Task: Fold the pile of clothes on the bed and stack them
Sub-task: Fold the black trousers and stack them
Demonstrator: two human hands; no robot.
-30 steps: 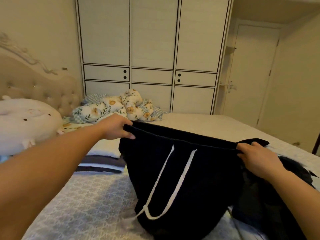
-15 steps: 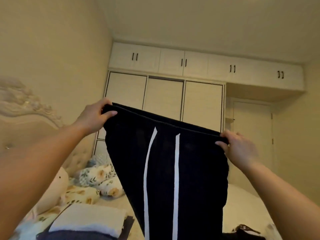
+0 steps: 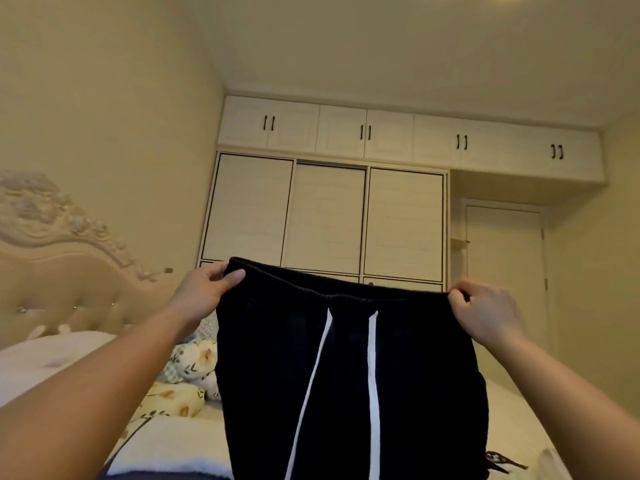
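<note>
The left hand (image 3: 204, 292) and the right hand (image 3: 485, 317) are each pinching one end of the waistband of the black drawstring trousers (image 3: 346, 375), fingers curled over the elastic. Compared with a second ago, the garment is now lifted off the bed (image 3: 512, 420) and hanging straight, probably being shaken flat before folding. Behind are standing a floral bedding bundle (image 3: 187, 372), the carved headboard (image 3: 62, 271) and the white wardrobe (image 3: 325, 216).
</note>
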